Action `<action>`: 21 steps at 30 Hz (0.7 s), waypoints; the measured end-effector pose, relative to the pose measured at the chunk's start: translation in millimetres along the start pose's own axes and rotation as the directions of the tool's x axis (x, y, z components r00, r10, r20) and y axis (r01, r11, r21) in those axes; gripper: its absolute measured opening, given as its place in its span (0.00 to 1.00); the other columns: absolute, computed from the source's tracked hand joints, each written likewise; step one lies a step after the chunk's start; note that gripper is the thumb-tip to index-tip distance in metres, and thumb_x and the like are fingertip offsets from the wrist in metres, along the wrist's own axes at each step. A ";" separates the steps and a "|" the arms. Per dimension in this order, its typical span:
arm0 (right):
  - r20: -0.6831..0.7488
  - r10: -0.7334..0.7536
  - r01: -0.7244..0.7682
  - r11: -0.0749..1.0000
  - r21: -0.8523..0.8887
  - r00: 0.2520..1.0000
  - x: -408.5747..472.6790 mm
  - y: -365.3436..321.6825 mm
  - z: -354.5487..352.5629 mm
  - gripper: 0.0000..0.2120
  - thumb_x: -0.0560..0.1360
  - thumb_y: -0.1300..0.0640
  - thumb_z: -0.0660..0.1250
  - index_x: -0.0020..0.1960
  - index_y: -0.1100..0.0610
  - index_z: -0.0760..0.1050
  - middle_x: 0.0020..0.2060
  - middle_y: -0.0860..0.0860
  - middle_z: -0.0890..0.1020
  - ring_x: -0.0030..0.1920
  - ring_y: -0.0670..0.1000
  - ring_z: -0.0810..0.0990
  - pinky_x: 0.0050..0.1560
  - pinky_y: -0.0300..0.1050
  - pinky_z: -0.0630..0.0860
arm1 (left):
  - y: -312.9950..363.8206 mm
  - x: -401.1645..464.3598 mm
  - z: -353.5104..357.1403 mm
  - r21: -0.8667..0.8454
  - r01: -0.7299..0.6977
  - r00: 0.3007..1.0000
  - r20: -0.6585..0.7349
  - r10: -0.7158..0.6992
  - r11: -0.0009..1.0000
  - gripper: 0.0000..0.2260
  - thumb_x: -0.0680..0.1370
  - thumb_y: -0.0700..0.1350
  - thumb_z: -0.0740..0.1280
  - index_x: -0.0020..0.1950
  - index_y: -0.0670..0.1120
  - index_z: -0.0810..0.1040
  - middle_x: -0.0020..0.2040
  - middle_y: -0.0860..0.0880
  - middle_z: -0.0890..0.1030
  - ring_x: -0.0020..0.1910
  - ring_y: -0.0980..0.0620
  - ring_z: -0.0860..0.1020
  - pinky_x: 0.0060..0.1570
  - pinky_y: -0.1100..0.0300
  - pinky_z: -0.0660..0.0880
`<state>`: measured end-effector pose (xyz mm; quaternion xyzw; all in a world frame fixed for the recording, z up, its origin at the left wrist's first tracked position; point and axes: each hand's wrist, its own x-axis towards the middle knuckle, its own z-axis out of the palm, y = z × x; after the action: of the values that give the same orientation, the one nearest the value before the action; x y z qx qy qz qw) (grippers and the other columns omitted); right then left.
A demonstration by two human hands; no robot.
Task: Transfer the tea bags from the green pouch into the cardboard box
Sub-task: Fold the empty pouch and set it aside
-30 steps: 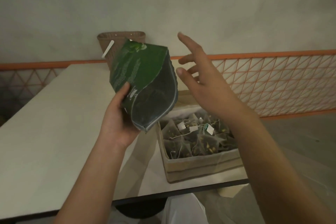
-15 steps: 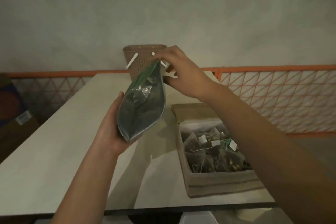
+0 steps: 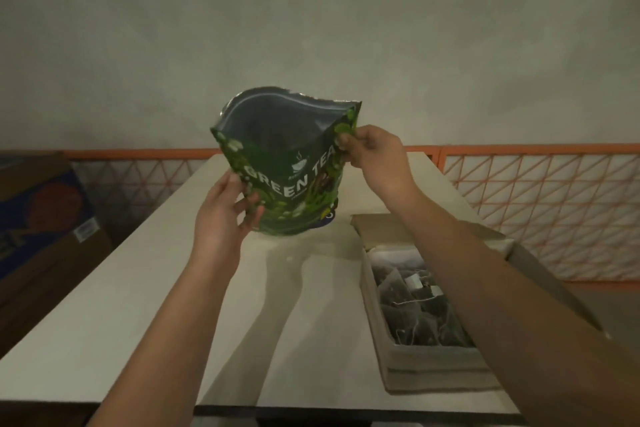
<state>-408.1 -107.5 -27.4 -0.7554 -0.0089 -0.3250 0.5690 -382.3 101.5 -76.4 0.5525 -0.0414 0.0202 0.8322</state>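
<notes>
The green pouch (image 3: pixel 287 163), printed "GREEN TEA", is held upright above the table with its mouth open; its inside looks dark and I cannot see any contents. My left hand (image 3: pixel 225 215) grips its lower left corner. My right hand (image 3: pixel 372 152) pinches its upper right edge. The cardboard box (image 3: pixel 408 367) sits open at the right of the table, under my right forearm, with several pyramid tea bags (image 3: pixel 415 305) with strings and white tags in it.
The pale table (image 3: pixel 145 305) runs away from me to an orange lattice rail (image 3: pixel 536 204) at a plain wall. A large brown and blue carton (image 3: pixel 38 225) stands on the floor to the left. The table's front edge is just below my arms.
The pouch turned from tilted with its back showing to upright, front facing me, mouth open on top. My right hand took hold of its upper edge and stays there. My view shifted left.
</notes>
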 end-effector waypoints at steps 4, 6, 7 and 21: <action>-0.037 0.120 -0.117 0.990 0.078 0.992 -1.7 -0.6 0.2 0.05 0.78 0.56 0.67 0.46 0.57 0.78 0.37 0.49 0.80 0.34 0.44 0.77 0.31 0.32 0.73 | 5.8 14.2 -1.8 0.201 -0.157 0.986 -0.026 0.165 0.967 0.07 0.83 0.50 0.66 0.54 0.48 0.81 0.45 0.55 0.83 0.39 0.65 0.80 0.44 0.64 0.74; -0.092 0.166 -0.159 0.984 0.078 0.982 -2.8 -0.1 -1.0 0.07 0.78 0.55 0.67 0.49 0.58 0.79 0.36 0.48 0.79 0.31 0.43 0.75 0.32 0.35 0.72 | 10.2 21.1 -7.3 0.195 -0.170 0.981 -0.057 0.184 0.966 0.08 0.82 0.51 0.68 0.49 0.49 0.83 0.46 0.52 0.85 0.43 0.59 0.83 0.49 0.58 0.78; -0.116 0.191 -0.183 0.980 0.076 0.975 -4.0 -1.7 -1.7 0.08 0.79 0.54 0.66 0.50 0.58 0.79 0.37 0.47 0.80 0.32 0.43 0.74 0.34 0.35 0.71 | 12.0 23.7 -10.4 0.177 -0.162 0.982 -0.066 0.176 0.971 0.08 0.81 0.51 0.68 0.47 0.50 0.83 0.46 0.51 0.86 0.46 0.54 0.84 0.51 0.55 0.79; -0.027 0.222 -0.222 0.975 -0.015 0.975 -144.1 4.6 65.3 0.10 0.82 0.45 0.55 0.54 0.50 0.70 0.41 0.39 0.76 0.41 0.36 0.74 0.43 0.44 0.73 | 18.3 27.4 -42.4 0.005 0.039 0.987 -0.159 -0.038 0.999 0.09 0.80 0.50 0.70 0.54 0.47 0.84 0.48 0.46 0.88 0.45 0.47 0.86 0.51 0.48 0.83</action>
<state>-488.6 -1.2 -112.7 -0.7527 0.0856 -0.2688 0.5948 -354.4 147.3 -73.4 0.5531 0.0358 0.0484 0.8309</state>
